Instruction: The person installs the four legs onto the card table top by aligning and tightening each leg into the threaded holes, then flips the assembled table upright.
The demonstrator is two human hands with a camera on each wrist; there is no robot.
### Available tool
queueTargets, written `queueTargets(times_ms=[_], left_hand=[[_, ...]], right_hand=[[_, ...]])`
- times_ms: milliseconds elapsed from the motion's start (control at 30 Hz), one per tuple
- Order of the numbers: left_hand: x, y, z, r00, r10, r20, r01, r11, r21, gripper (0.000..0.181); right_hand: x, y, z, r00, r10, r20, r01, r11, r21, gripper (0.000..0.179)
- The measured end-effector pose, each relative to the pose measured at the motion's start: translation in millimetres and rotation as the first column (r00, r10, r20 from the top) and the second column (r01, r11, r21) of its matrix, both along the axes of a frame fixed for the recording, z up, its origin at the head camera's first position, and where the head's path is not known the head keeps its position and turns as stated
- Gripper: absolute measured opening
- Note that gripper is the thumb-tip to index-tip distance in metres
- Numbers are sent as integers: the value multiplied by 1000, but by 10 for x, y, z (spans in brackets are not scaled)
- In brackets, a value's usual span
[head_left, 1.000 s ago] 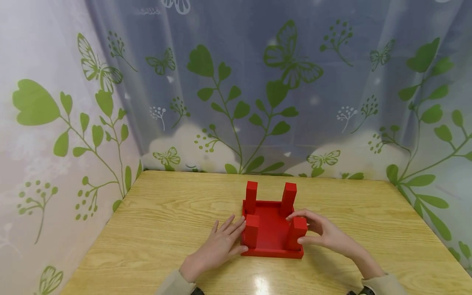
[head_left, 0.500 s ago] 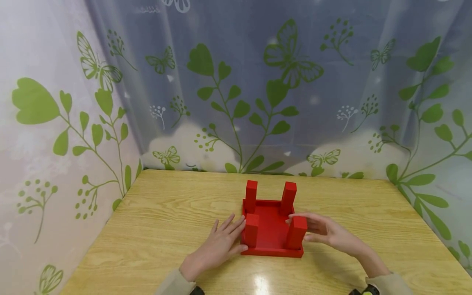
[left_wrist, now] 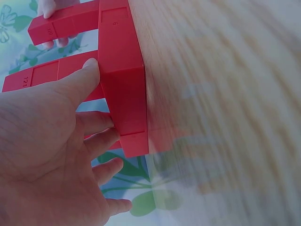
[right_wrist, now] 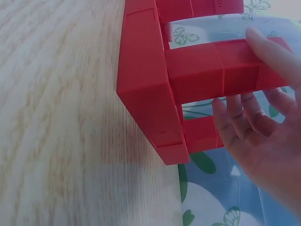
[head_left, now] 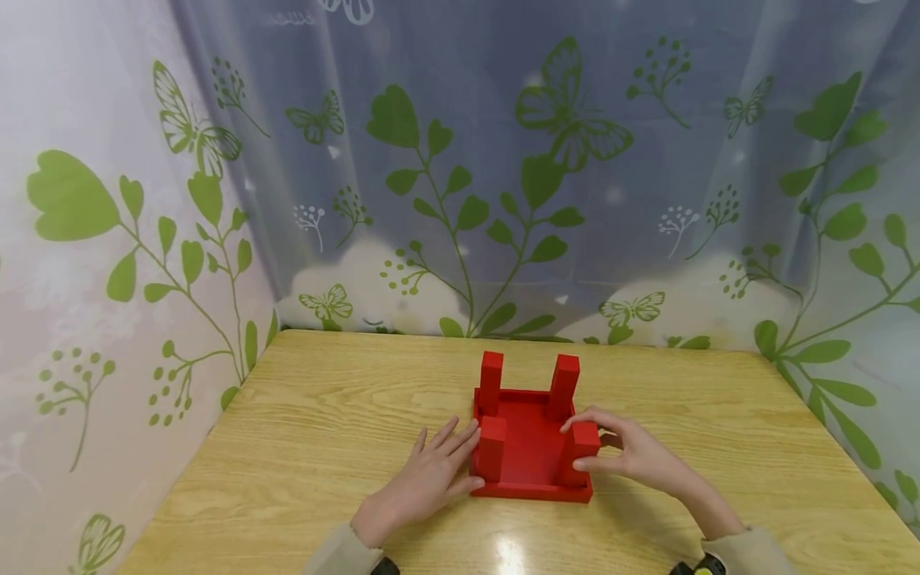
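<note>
A shallow red square tray [head_left: 532,493] sits on the wooden table, an upright red post at each corner. My right hand [head_left: 640,459] pinches the near right post [head_left: 570,477] near its top, thumb on the near face and fingers behind. In the right wrist view that post [right_wrist: 195,75] lies between thumb and curled fingers. Along the tray's left side my left hand [head_left: 427,479] rests with fingers straight and spread; its thumb reaches the near left corner beside the near left post [head_left: 492,457]. The left wrist view shows fingertips against the tray's outer wall [left_wrist: 123,94].
Two more red posts, far left [head_left: 491,385] and far right [head_left: 564,387], rise from the tray's back corners. Behind the wooden table [head_left: 323,399] hangs a blue-and-white curtain [head_left: 467,263] with leaves and butterflies, with matching fabric on both sides.
Half a second ago my right thumb stood off the near right post; now it has moved left onto it, and the fingers curl in again. My left hand and the tray stay put.
</note>
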State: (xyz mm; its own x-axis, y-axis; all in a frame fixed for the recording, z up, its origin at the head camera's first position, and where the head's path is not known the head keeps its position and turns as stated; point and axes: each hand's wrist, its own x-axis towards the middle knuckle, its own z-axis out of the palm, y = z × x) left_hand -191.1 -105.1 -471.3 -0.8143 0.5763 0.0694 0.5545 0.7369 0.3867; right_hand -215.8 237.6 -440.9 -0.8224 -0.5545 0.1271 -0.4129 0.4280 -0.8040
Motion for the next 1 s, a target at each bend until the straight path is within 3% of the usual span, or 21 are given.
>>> queueTargets(times_ms=[233,367,567,1000], left_hand=[[-1,2,14,1000,-1,10,1,1000,4,68],[-2,1,6,1000,-1,12,1,1000,3,68],[-1,-3,-1,1000,5,13,-5,1000,2,68],[-2,5,-13,1000,0,-3,0,1000,0,68]], right_hand=[[-4,36,10,994,108,11,-107,992,-68,46],[-3,95,36,976,209,63,-197,969,-149,50],[0,141,62,946,288,152,-251,942,-223,53],[-37,152,39,955,269,124,-240,948,-211,51]])
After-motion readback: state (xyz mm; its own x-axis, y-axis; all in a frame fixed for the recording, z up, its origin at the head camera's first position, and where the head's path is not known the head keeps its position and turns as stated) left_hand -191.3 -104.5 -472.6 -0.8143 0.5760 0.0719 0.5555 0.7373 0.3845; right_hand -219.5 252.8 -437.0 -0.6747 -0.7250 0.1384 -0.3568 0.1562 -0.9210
